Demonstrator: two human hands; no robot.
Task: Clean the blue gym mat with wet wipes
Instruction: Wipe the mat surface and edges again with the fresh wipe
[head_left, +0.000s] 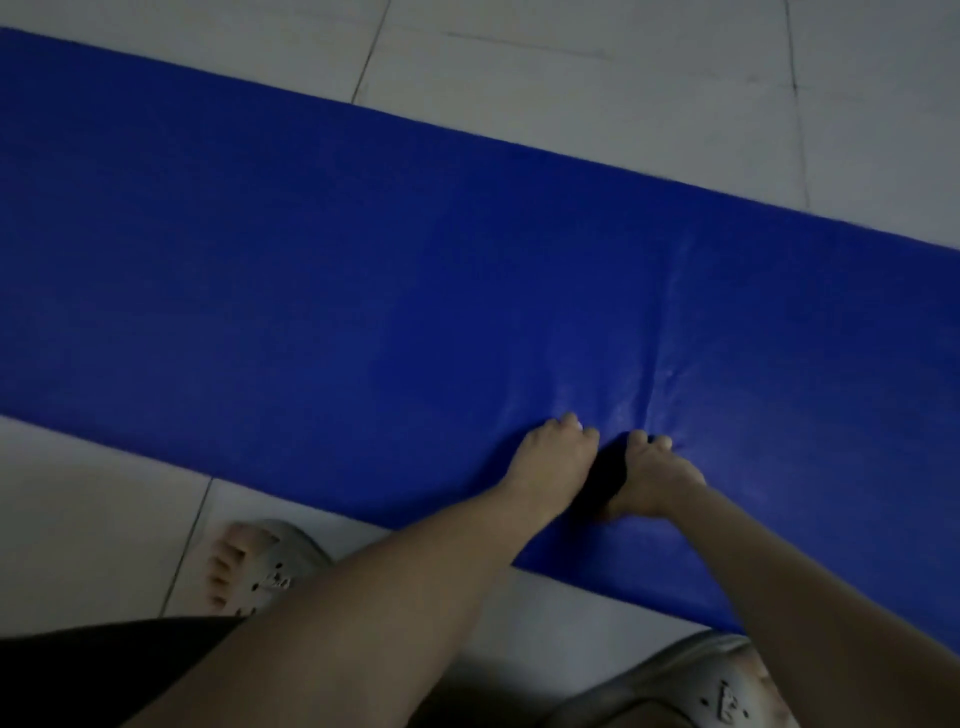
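Left hand (551, 461) reaches forward on a bare, nearly straight arm from the lower left. It is planted on the blue gym mat (311, 270) close to the mat's near edge. Its fingers are curled under, with the knuckles up and the tips pressing into the vinyl. A small pale spot shows at the fingertips (nail or something pinched, I cannot tell which), so whether this hand has hold of anything stays hidden.

Right hand (655, 480) comes in from the lower right on a bare forearm and sits just beside the left, with a dark shadowed gap between them. Its fingers are bent down onto the mat too, and what lies beneath them cannot be seen.

A crease in the mat runs from its far edge down to the hands, and the surface shines faintly around it. The mat lies flat on the pale tiled floor (597, 83), slanting from upper left to lower right. A grey sandal (275, 566) and another grey sandal (711, 686) stand on the floor by the mat's near edge.
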